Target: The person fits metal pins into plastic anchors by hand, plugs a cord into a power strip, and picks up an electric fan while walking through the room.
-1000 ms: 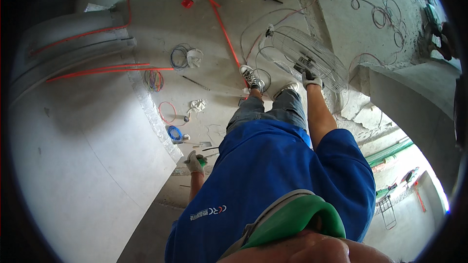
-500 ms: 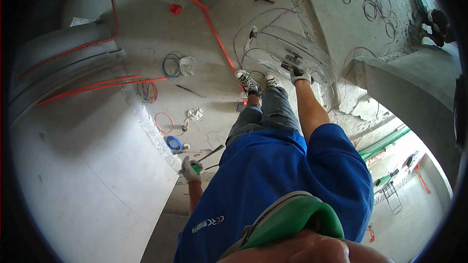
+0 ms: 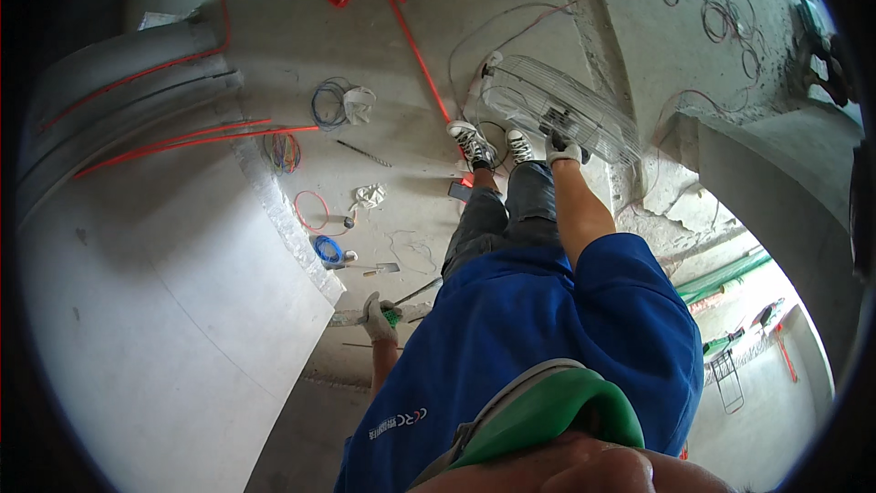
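Note:
My left hand (image 3: pixel 380 318), in a pale work glove, is closed around a green grip (image 3: pixel 392 317). A thin dark rod (image 3: pixel 420 292) runs from about that hand toward my trousers; how it joins the grip cannot be made out. My right arm reaches forward, and my right hand (image 3: pixel 564 150), also gloved, is closed at the dark middle part of a large wire-caged fan (image 3: pixel 593 110). The fan's round cage stands tilted beyond my shoes. My right fingers are partly hidden by the glove's back and the fan's dark part.
A red conduit (image 3: pixel 422 59) crosses the floor ahead. Cable coils (image 3: pixel 328 103), a blue coil (image 3: pixel 327 249), a trowel (image 3: pixel 381 268) and a drill bit (image 3: pixel 365 153) lie to the left. A concrete wall edge (image 3: pixel 290 219) stands left. Loose cables (image 3: pixel 721 23) trail far right, where a dark figure shows at the edge.
My left hand with the green grip has come closer to my body, and the rod's far part now passes behind my clothing. My feet have shifted slightly. The right hand stays at the fan.

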{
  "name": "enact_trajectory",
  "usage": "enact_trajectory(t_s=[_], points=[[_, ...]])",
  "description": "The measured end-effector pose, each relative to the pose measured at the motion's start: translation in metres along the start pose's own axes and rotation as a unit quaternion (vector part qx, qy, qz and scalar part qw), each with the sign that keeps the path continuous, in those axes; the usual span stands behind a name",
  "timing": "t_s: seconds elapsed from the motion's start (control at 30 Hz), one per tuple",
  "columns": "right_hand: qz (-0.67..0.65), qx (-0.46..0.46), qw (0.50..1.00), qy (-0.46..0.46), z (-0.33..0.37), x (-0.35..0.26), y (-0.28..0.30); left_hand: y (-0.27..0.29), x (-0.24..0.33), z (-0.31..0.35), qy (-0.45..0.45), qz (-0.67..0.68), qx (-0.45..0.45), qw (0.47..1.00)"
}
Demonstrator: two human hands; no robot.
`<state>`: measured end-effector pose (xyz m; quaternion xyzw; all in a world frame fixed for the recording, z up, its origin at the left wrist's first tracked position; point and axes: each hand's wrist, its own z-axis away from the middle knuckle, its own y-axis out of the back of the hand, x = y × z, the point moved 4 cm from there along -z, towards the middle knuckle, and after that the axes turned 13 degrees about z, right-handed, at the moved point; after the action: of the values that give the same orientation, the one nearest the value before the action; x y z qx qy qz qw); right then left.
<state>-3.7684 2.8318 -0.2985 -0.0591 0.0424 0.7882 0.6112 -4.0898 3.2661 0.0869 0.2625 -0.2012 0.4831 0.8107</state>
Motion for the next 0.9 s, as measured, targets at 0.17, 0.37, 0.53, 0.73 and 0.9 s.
enact_trajectory(t_s=[0.17,0.37,0.53,0.73,0.9], points=[[0.012,0.022,1.000,0.006,-0.003,0.038,0.032,0.002,-0.004,0.009,-0.014,-0.021,0.021,0.999],[-0.015,0.049,0.999,0.008,0.015,0.055,0.044,-0.008,0.001,-0.002,-0.025,-0.103,-0.014,0.994],[0.006,0.120,0.992,-0.037,0.034,0.057,0.034,-0.026,0.022,-0.025,-0.004,-0.097,-0.030,0.995],[0.140,0.118,0.981,-0.058,0.031,0.051,0.036,-0.033,0.044,-0.041,-0.017,-0.099,-0.027,0.995],[0.056,0.116,0.980,-0.154,0.057,0.046,0.033,-0.029,0.026,-0.025,0.005,-0.051,-0.015,0.999]])
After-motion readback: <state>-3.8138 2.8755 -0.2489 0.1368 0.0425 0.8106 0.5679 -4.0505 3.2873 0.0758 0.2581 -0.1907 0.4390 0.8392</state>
